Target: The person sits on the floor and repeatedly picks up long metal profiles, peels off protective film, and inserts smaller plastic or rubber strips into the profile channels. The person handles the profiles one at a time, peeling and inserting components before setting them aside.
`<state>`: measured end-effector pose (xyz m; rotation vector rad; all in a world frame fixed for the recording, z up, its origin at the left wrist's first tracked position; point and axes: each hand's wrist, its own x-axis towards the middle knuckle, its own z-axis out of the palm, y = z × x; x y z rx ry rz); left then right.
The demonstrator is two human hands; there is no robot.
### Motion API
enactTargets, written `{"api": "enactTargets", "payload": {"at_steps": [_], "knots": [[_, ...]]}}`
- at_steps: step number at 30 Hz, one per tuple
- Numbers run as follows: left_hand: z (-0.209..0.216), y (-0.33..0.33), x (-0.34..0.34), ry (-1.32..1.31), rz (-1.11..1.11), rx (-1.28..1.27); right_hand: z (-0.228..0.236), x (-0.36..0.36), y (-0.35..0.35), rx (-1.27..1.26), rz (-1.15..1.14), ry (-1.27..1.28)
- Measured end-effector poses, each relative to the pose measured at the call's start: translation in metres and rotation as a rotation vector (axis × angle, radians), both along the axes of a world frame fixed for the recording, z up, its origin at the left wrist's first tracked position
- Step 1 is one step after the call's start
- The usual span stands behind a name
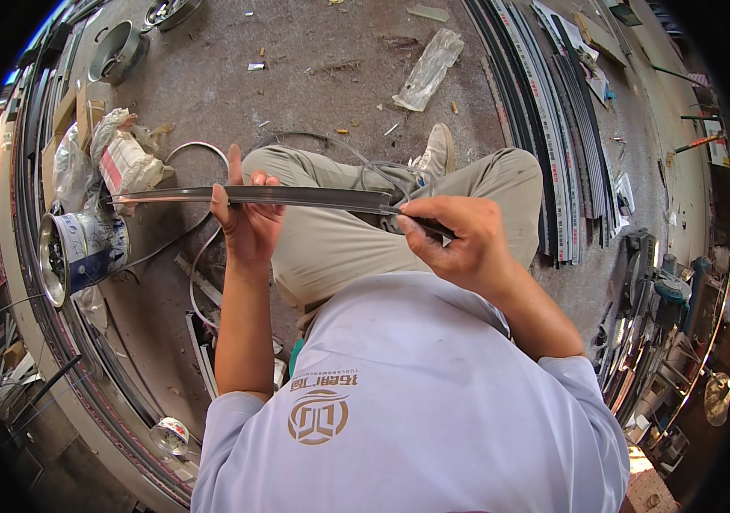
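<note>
A long, narrow dark-grey grooved profile strip point(322, 197) lies across my lap at about knee height, its left end running out towards the bags. My left hand point(249, 214) grips it near the middle, thumb in front, index finger stretched upward and other fingers behind. At the strip's right end, my right hand point(463, 235) is closed in a pinch. Between its thumb and fingers shows a thin dark piece point(433, 227), partly hidden by the hand. Whether that piece is a tool or part of the strip, I cannot tell.
A white-and-blue bucket point(91, 248) lies at the left below plastic bags point(130, 158). Thin pale tubing point(198, 265) loops beside my left arm. Long profile bars point(544, 128) are stacked at the right. A metal pot point(118, 53) and clear plastic wrap point(431, 70) lie ahead.
</note>
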<state>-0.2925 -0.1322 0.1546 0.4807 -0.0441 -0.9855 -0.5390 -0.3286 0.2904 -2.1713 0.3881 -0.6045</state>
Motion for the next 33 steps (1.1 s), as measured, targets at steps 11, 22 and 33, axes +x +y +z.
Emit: {"api": "enactTargets", "payload": {"at_steps": [11, 22, 33], "knots": [[0.008, -0.005, -0.005, -0.076, 0.007, 0.062, 0.003, 0.004, -0.004, -0.082, 0.070, 0.022], [0.029, -0.022, -0.021, -0.338, 0.125, 0.196, -0.010, 0.006, -0.015, -0.487, -0.054, 0.095], [0.059, -0.038, -0.032, -0.619, 0.196, 0.284, -0.020, 0.026, -0.025, -0.547, 0.033, 0.101]]}}
